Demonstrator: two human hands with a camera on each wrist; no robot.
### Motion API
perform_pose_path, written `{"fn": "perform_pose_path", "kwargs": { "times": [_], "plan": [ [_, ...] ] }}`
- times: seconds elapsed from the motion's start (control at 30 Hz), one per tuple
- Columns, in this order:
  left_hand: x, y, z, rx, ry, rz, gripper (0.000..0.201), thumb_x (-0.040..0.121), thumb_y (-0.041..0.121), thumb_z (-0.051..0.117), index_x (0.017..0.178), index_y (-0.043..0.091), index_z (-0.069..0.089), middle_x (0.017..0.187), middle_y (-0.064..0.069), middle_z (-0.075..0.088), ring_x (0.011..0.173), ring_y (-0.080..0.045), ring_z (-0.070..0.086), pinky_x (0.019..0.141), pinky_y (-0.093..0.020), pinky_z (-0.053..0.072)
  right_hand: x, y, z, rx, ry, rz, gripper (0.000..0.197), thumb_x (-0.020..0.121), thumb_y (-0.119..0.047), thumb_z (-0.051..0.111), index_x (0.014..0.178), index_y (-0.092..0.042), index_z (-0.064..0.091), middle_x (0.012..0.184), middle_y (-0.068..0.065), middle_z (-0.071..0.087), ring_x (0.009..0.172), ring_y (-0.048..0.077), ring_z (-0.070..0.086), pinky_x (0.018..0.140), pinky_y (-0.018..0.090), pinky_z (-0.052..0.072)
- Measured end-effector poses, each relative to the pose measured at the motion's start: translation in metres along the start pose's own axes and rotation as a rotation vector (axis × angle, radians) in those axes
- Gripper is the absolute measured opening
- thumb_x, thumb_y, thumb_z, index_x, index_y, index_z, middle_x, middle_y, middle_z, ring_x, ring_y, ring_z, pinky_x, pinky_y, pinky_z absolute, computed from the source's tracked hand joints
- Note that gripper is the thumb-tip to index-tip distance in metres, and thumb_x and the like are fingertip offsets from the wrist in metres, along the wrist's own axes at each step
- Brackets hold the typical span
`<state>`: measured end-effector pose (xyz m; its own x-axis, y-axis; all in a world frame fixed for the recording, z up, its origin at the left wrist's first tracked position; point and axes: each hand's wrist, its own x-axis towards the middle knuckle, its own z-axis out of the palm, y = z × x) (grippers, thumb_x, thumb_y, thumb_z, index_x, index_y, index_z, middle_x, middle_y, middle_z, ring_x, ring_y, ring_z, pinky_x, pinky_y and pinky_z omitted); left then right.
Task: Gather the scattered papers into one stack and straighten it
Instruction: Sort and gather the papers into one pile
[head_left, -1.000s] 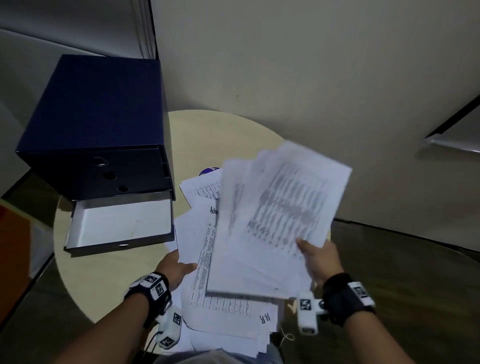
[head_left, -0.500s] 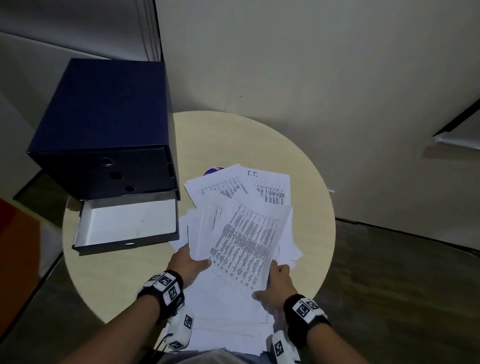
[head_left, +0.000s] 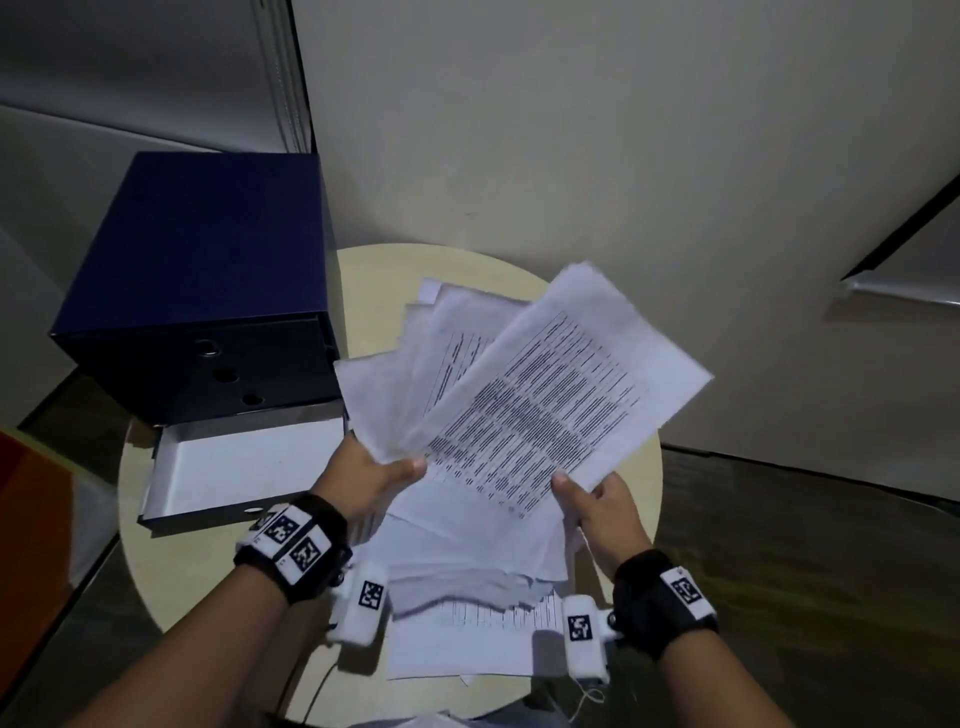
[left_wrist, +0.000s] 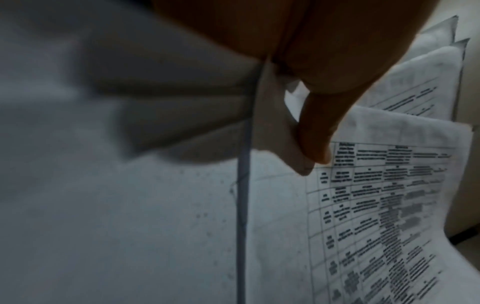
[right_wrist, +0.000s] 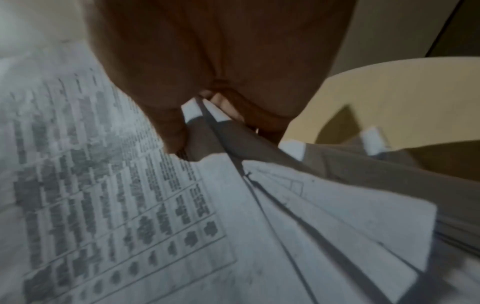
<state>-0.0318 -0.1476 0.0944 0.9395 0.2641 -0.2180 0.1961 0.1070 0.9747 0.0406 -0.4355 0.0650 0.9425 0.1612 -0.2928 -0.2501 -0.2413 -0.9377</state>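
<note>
A fanned bundle of white printed papers (head_left: 530, 395) is held up above the round table (head_left: 363, 291). My left hand (head_left: 371, 475) grips the bundle's lower left edge, thumb on top. My right hand (head_left: 597, 501) pinches its lower right corner. The top sheet carries a printed table (left_wrist: 384, 205), also seen in the right wrist view as the top sheet (right_wrist: 103, 185) under my thumb. More loose papers (head_left: 467, 613) lie spread on the table beneath the hands, near its front edge.
A dark blue file box (head_left: 208, 280) stands at the table's left, with an open white-lined tray (head_left: 239, 467) in front of it. A pale wall (head_left: 571, 130) rises behind the table. Dark floor (head_left: 805, 571) lies to the right.
The bundle lay low over the table papers half a second ago; now both hands have lifted it up and away, fanned out, and my left hand has taken hold of its left edge.
</note>
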Motion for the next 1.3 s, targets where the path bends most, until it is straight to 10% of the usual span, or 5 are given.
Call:
{"fn": "perform_pose_path", "kwargs": {
  "times": [0.23,0.37,0.5,0.73,1.3],
  "plan": [
    [0.001,0.011,0.020,0.009,0.063,-0.047,0.033,0.078,0.013,0.080,0.107,0.012,0.066,0.099,0.000,0.072,0.094,-0.015,0.068,0.067,-0.021,0.053,0.006,-0.016,-0.005,0.044,0.124,0.011,0.049,0.093,-0.007,0.067,0.052,-0.013,0.041,0.039,-0.010,0.039,0.037,0.008,0.036,0.057,0.032,0.035],
    [0.001,-0.002,0.023,-0.006,0.053,0.048,0.055,0.067,0.002,0.077,0.119,-0.003,0.060,0.094,0.003,0.076,0.093,-0.007,0.070,0.075,-0.020,0.054,0.004,-0.002,-0.003,0.054,0.113,0.034,0.010,0.081,0.006,0.066,0.087,0.000,0.060,0.088,0.015,0.069,0.085,0.027,0.068,0.080,0.042,0.056],
    [0.006,-0.007,0.019,-0.006,0.062,0.040,0.049,0.072,-0.011,0.075,0.118,-0.006,0.059,0.103,-0.008,0.072,0.098,-0.017,0.071,0.071,-0.020,0.057,0.001,-0.004,0.001,0.148,0.077,-0.012,0.045,0.079,0.025,0.053,0.121,0.008,0.055,0.113,0.020,0.071,0.106,0.032,0.070,0.092,0.048,0.057],
    [0.006,-0.003,0.029,0.112,0.032,0.112,0.034,0.087,0.004,0.069,0.100,0.035,0.063,0.093,0.009,0.073,0.086,0.003,0.067,0.081,-0.027,0.054,0.000,0.000,0.018,0.004,0.081,0.100,0.027,0.090,-0.016,0.073,0.114,-0.007,0.065,0.111,0.007,0.073,0.105,0.027,0.069,0.098,0.046,0.054],
    [0.013,-0.103,0.018,0.741,0.052,-0.487,0.066,0.088,0.036,0.058,0.147,0.015,0.035,0.146,-0.010,0.042,0.127,-0.028,0.050,0.103,-0.033,0.042,-0.009,0.084,-0.065,0.018,0.495,0.500,0.039,0.093,-0.008,0.066,0.126,0.008,0.054,0.116,0.024,0.066,0.102,0.038,0.063,0.096,0.049,0.049]
  ]
}}
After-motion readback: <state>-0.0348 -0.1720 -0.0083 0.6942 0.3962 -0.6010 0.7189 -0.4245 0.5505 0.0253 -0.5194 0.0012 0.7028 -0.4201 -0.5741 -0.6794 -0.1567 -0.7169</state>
